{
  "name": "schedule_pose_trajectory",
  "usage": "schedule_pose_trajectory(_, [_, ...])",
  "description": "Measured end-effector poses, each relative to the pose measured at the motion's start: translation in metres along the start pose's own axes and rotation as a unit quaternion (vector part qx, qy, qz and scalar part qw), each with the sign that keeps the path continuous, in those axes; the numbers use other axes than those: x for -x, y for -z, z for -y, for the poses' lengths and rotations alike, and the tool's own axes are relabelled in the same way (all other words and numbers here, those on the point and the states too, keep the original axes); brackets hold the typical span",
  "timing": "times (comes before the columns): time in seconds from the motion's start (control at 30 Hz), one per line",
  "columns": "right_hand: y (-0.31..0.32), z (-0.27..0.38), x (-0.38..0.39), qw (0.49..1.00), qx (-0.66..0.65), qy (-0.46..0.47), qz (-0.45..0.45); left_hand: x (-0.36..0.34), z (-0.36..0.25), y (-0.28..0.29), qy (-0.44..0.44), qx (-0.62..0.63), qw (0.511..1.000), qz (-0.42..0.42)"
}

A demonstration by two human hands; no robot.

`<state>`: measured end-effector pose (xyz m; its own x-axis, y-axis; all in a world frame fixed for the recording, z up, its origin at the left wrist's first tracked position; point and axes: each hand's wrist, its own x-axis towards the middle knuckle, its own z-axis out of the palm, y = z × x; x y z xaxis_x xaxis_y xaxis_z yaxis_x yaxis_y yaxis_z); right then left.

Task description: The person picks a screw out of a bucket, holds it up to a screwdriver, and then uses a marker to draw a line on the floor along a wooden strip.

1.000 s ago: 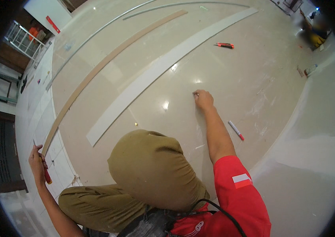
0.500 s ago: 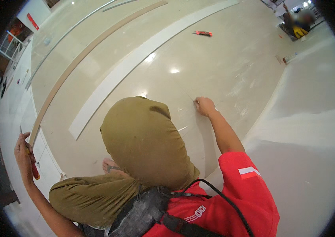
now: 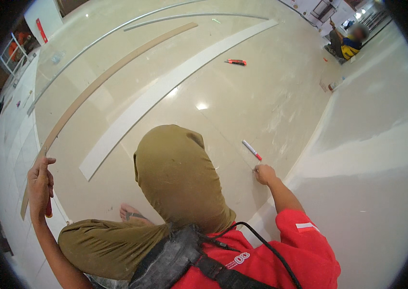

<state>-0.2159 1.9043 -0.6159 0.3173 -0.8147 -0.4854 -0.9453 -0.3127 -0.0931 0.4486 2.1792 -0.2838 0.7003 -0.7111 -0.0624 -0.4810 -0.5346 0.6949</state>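
My left hand (image 3: pixel 40 183) is raised at the left, fingers wrapped round a screwdriver with a red and yellow handle (image 3: pixel 49 208). The handle shows below the fist, and a thin metal tip stands up above the fingers. My right hand (image 3: pixel 264 174) is down at the glossy beige floor (image 3: pixel 233 111), its fingers pinched together. What they hold, if anything, is too small to make out. A white marker with a red cap (image 3: pixel 252 150) lies on the floor just beyond those fingers. Faint lines run across the floor near it.
A white strip (image 3: pixel 165 96), a brown strip (image 3: pixel 112 72) and thin metal rods (image 3: pixel 184 18) lie across the floor. Beyond them is a red and black utility knife (image 3: pixel 236 62). A pale wall (image 3: pixel 368 178) rises at the right. Another person (image 3: pixel 348 44) sits far right.
My right hand has moved nearer, toward the wall's foot, and the marker now shows beyond it. The left hand still holds the screwdriver. The whole view has shifted slightly.
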Motion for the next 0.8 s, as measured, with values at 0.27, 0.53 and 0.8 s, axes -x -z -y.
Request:
schedule_pose_trajectory(0.27, [-0.058, -0.078, 0.04, 0.986, 0.11, -0.052, 0.112, 0.014, -0.043, -0.012, 0.059, 0.007, 0.997, 0.044])
schedule_pose_trajectory(0.53, [-0.055, -0.05, -0.031, 0.987, -0.068, 0.124, 0.079, -0.011, -0.025, 0.014, -0.124, -0.001, 0.992, -0.003])
schedule_pose_trajectory(0.8, [0.163, 0.228, -0.067, 0.581, -0.767, 0.268, -0.044, -0.039, -0.048, 0.039, -0.098, 0.116, 0.979, -0.137])
